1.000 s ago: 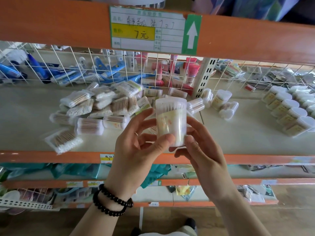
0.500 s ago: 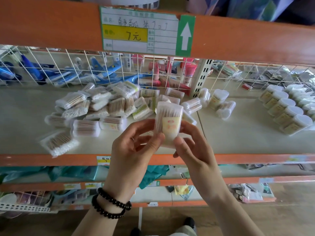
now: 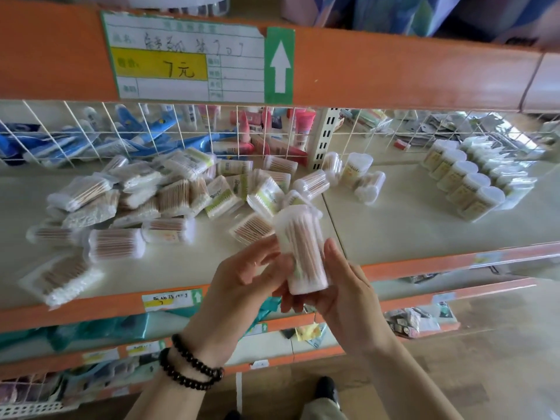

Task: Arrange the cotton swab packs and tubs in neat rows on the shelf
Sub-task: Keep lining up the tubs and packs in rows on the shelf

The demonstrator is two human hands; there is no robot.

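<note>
While both hands hold it out in front of the orange front lip of the shelf, the tub of cotton swabs sits roughly upright, tipped a bit, lid end up, so it's hanging over that lip rather than resting on anything. Using the tub as the landmark: left of it and further back is the messy heap of swab packs, lots of them lying flat and overlapping, one pack down near the lip. Right of the tub the shelf board is mostly bare up to the neat row of tubs standing well apart at the far right, and a few loose tubs sit behind it near the white upright post. Behind all that runs a wire grid along the back. Above the tub, the upper shelf edge with the price label hangs fairly low.

Grip-wise: left hand has its fingers curled against the tub's left side, thumb in front. Right hand cradles the bottom and right side, thumb lying up along the wall. The tub's base rests between the two palms.
</note>
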